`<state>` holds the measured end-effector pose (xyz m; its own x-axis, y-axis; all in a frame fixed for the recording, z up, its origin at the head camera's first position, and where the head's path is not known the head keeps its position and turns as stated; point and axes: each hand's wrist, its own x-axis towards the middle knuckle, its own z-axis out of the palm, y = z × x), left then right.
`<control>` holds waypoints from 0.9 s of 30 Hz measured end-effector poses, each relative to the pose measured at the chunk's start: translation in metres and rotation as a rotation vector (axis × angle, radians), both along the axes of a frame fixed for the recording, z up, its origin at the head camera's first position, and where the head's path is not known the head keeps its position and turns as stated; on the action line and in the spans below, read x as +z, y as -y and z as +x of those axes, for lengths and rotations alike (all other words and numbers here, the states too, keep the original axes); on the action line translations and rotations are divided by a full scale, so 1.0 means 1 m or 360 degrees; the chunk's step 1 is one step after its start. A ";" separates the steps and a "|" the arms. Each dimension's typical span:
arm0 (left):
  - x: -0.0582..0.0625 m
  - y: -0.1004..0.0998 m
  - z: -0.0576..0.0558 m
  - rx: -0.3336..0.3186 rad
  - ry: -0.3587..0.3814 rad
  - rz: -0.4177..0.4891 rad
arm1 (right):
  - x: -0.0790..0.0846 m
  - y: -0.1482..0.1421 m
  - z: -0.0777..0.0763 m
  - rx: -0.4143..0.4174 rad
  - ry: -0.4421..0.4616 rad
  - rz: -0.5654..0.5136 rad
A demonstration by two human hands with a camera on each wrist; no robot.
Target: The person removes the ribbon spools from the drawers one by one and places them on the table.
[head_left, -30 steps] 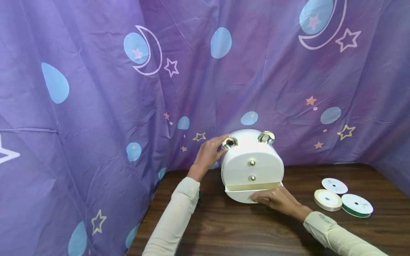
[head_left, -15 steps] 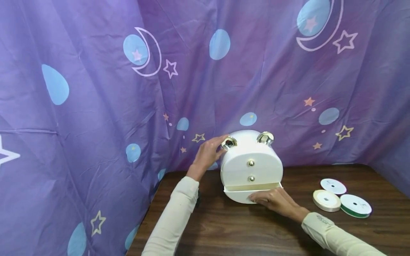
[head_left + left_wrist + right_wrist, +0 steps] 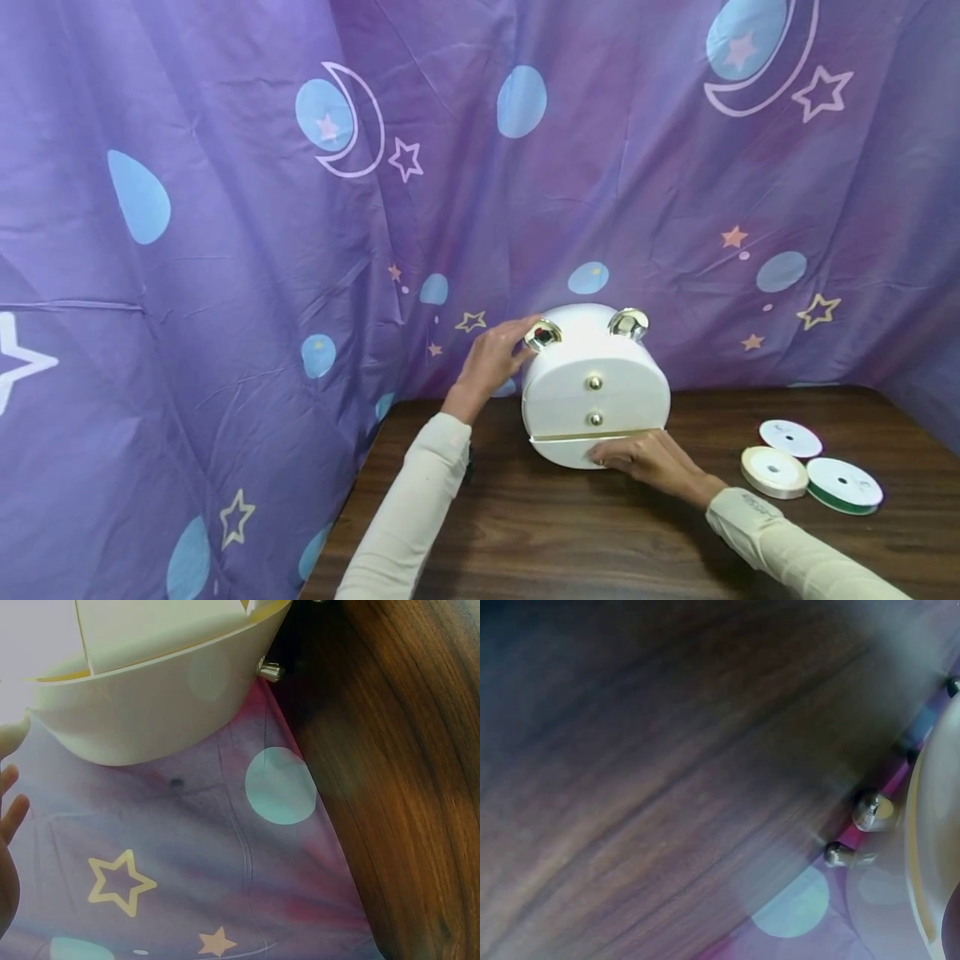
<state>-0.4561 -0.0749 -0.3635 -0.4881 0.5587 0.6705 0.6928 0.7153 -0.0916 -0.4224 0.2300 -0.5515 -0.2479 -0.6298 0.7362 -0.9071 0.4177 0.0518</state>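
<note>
A white rounded drawer box with two gold ears stands on the wooden table near the backdrop. My left hand holds it by the left gold ear, thumb below and fingers above. In the left wrist view the side of the box fills the top, with a few fingers at the left edge. My right hand pinches the front of the bottom drawer at its knob, which the fingers largely hide. That drawer stands out by only a narrow gap. Gold knobs show in the right wrist view.
Three ribbon spools lie together at the right: a white one, a cream one and a green one. A purple cloth with moons and stars hangs behind and to the left of the table.
The bottom drawer has slid inward, from plainly open to almost closed, with my right hand moving along with it. My left hand has kept its hold at the ear.
</note>
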 end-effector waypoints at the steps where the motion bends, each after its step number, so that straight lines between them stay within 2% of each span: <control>1: 0.000 0.000 0.000 0.0000 -0.0002 0.0003 | 0.000 0.000 0.000 0.0000 0.0014 0.0000; 7: 0.001 -0.002 0.001 0.0023 0.0021 -0.0011 | 0.003 -0.001 -0.002 -0.0045 0.0079 0.0012; 13: -0.001 -0.003 0.000 0.0041 0.0036 -0.0026 | 0.000 -0.001 -0.004 -0.0059 0.0043 -0.0016; 27: -0.002 0.001 -0.003 -0.0042 -0.0044 0.0004 | -0.003 0.003 -0.002 -0.0004 -0.0050 -0.0081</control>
<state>-0.4590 -0.0758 -0.3655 -0.4549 0.5692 0.6849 0.7085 0.6972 -0.1089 -0.4241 0.2272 -0.5548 -0.2258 -0.5904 0.7748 -0.9043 0.4229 0.0586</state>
